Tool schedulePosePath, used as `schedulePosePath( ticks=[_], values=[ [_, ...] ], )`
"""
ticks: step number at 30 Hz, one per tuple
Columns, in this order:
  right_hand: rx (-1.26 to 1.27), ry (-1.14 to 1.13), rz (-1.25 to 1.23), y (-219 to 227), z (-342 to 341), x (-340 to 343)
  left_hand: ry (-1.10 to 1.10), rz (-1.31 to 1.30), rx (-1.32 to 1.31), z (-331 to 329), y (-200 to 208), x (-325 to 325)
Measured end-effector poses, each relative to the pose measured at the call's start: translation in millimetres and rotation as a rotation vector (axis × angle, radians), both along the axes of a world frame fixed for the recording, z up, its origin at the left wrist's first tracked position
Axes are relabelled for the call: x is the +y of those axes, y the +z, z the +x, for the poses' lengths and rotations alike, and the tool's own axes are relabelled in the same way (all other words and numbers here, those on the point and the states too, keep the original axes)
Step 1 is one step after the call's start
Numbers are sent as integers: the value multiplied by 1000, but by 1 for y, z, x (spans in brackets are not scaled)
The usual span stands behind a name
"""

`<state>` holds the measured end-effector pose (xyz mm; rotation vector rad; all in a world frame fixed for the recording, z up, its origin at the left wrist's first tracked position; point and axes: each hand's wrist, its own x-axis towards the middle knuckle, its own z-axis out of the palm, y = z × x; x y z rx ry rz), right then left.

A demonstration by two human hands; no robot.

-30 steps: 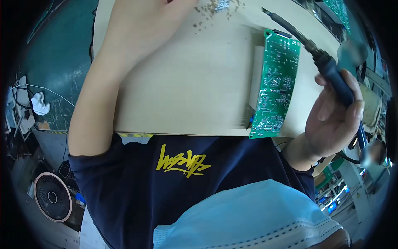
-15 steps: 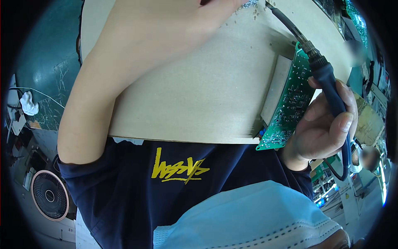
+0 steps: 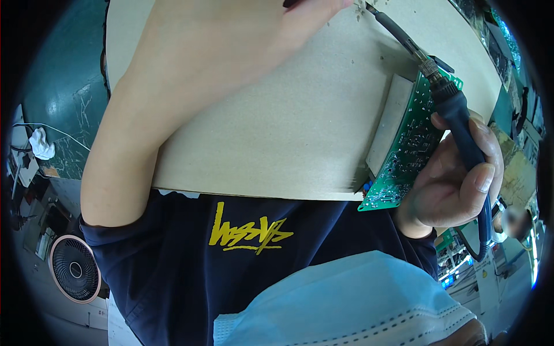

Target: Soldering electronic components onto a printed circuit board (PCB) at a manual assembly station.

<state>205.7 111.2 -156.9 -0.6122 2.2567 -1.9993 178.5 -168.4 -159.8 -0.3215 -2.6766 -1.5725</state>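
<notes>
My right hand (image 3: 461,173) is wrapped around the dark blue handle of a soldering iron (image 3: 451,104). The iron slants up and left, its tip close to the fingertips of my left hand (image 3: 300,23) at the upper edge. That hand is partly cut off and its fingers look closed; a small dark thing shows by them, too little to name. Beside my right hand a green circuit board (image 3: 407,150) stands tilted on its edge, solder points facing right and a pale block (image 3: 390,124) on its left side. Whether my right fingers touch the board is hidden.
Beneath lies a tan board-like work surface (image 3: 271,132) with dark specks near the iron's tip. A green tabletop (image 3: 63,86) with a crumpled white wad (image 3: 41,144) is at the left, and a round fan (image 3: 75,269) below it. Other people and benches blur at the right.
The circuit board's far end has shifted right, and a dark piece now shows there. My right hand and the iron moved slightly. The silvery clump by my left fingertips has mostly left view.
</notes>
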Motion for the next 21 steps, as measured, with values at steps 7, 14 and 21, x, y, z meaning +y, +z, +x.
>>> schedulePosePath(
  ticks=[7, 14, 21],
  values=[
    [-10, 51, -5, 2, -3, -2, 84, -150, 35, 8, -2, 6],
    [63, 8, 96, 3, 0, -9, 49, -177, -3, 4, 13, 7],
    [112, -22, 166, 4, 0, -13, 78, -39, -196, 3, 19, 3]
  ],
)
